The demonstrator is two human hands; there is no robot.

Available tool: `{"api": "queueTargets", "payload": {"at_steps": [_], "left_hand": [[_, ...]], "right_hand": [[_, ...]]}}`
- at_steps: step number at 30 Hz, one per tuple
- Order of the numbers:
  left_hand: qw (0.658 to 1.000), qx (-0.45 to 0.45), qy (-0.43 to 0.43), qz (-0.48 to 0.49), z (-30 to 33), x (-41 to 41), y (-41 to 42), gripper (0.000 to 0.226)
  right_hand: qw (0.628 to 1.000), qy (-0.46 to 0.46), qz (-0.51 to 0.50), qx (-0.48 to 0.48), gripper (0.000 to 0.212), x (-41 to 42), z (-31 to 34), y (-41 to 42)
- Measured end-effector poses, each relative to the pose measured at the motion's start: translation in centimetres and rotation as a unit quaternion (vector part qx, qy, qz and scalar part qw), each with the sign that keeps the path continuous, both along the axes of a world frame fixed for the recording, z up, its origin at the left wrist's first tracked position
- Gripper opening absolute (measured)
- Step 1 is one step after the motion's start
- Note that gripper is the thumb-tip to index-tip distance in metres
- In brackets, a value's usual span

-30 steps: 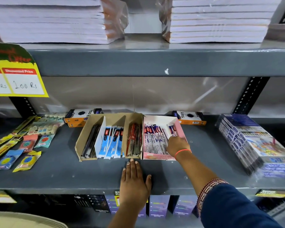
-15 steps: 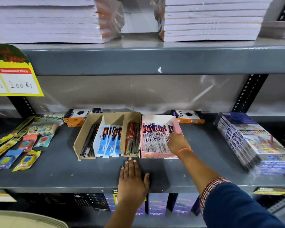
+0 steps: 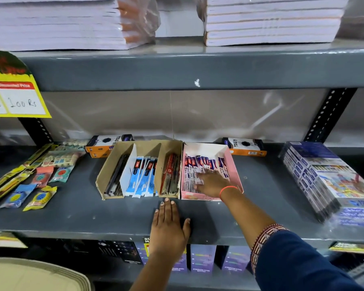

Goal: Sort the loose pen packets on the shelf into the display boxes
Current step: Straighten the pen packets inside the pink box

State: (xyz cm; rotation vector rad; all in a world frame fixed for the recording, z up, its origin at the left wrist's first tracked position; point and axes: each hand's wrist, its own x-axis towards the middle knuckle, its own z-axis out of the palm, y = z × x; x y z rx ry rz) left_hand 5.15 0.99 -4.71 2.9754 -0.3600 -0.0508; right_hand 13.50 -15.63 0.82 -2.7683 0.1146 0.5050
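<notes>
A pink display box stands on the grey shelf, filled with several white-and-purple pen packets. My right hand lies flat inside it, fingers spread on the packets. Left of it a brown cardboard display box holds dark pens, blue-and-white pen packets and red pen packets in separate compartments. My left hand rests palm down on the shelf in front of the boxes, holding nothing.
Two orange-and-black boxes lie behind the display boxes. Loose eraser and ruler packets cover the shelf's left part. A wrapped stack of purple packs sits at the right. Notebook stacks fill the shelf above.
My right hand has moved from the pink box's right side leftward and down onto the packets, its fingers now spread flat. My left hand has stayed put.
</notes>
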Motion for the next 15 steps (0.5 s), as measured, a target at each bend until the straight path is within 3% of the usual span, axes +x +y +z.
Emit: {"api": "queueTargets", "payload": {"at_steps": [5, 9, 12, 15], "left_hand": [[1.0, 0.01, 0.007, 0.001, 0.1, 0.0, -0.1, 0.096], [1.0, 0.015, 0.016, 0.01, 0.0, 0.2, -0.2, 0.077], [0.999, 0.027, 0.016, 0.011, 0.0, 0.1, -0.1, 0.077], [1.0, 0.019, 0.017, 0.009, 0.1, 0.0, -0.1, 0.068]], "right_hand": [[1.0, -0.006, -0.025, -0.012, 0.064, 0.1, 0.0, -0.6], [0.999, -0.048, -0.004, -0.006, 0.062, 0.1, 0.2, 0.0], [0.999, -0.012, 0.031, -0.023, 0.059, 0.2, 0.1, 0.5], [1.0, -0.009, 0.006, -0.016, 0.062, 0.2, -0.1, 0.2]]}}
